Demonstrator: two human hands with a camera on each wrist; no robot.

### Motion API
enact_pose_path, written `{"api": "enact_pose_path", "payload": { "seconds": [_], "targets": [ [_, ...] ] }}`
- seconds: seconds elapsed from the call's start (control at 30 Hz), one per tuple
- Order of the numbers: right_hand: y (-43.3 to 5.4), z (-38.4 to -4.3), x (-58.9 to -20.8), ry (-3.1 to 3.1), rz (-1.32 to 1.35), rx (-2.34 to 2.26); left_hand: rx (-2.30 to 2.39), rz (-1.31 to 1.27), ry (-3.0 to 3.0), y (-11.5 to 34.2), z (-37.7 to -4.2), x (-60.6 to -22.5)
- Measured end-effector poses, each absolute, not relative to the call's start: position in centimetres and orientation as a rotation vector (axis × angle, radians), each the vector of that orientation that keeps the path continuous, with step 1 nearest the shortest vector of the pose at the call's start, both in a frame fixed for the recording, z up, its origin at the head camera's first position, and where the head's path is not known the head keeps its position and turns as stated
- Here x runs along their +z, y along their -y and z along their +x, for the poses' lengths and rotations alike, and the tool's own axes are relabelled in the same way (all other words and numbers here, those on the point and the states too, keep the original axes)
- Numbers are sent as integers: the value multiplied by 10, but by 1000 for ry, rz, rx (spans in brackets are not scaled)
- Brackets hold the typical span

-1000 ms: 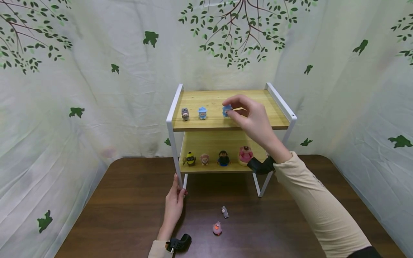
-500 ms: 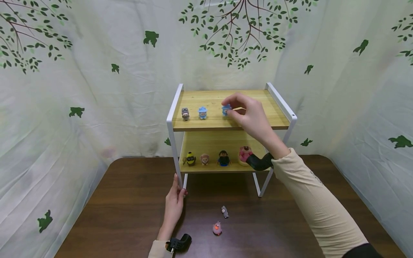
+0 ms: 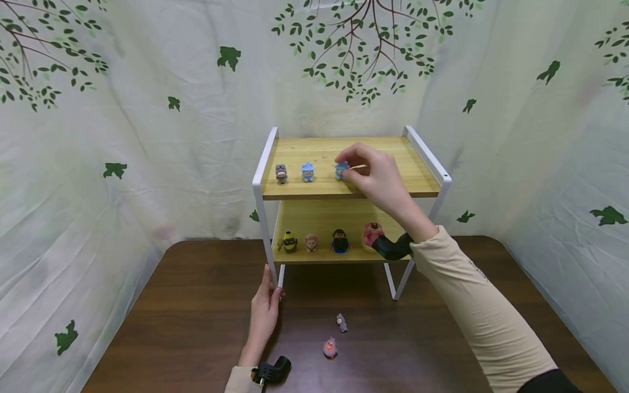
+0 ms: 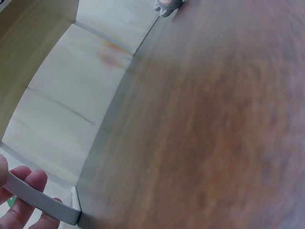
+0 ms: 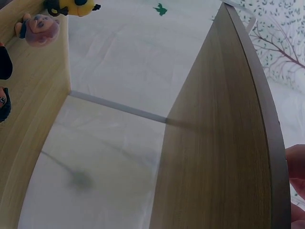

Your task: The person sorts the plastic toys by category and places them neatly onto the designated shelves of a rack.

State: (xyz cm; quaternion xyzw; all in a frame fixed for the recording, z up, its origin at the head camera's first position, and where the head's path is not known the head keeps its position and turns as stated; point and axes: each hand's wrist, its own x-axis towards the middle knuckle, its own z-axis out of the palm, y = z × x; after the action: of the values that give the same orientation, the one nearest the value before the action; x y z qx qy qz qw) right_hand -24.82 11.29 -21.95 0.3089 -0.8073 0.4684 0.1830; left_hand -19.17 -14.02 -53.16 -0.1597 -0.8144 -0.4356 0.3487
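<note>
Blue from hat to feet, the held toy [image 3: 341, 170] is at the top shelf [image 3: 383, 146] of the rack, near the front edge. The right hand [image 3: 375, 172] has a narrow grip on it, thumb and fingertip pinching its sides; whether its base touches the board cannot be told. To its left stand a matching blue toy [image 3: 307, 172] and, farther left, a grey toy [image 3: 281, 173], both upright and well apart from each other.

The left hand [image 3: 262, 314] has its grip closed about the white left leg [image 3: 262, 224] of the rack; the left wrist view shows the fingers curled behind the bar.

On the lower shelf [image 3: 339, 210], from left to right, are a bee [image 3: 290, 242], a tan toy [image 3: 311, 242], a dark-haired toy [image 3: 339, 240] and a pink bear [image 3: 372, 233], partly hidden by the black mount [image 3: 395, 249] on the right wrist.

In front of the rack, on the brown desk [image 3: 196, 305], a small silver toy [image 3: 341, 322] seems to lie down, with a pink toy [image 3: 330, 347] near it. Behind hangs pale cloth [image 3: 196, 164] printed with green leaves.
</note>
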Motion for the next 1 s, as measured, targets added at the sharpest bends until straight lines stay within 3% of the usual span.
{"api": "enact_pose_path", "payload": {
  "seconds": [1.0],
  "targets": [
    [-116,-245,-220,2287,880,1318,-1132,-407,2129,141,-190,-530]
  ]
}}
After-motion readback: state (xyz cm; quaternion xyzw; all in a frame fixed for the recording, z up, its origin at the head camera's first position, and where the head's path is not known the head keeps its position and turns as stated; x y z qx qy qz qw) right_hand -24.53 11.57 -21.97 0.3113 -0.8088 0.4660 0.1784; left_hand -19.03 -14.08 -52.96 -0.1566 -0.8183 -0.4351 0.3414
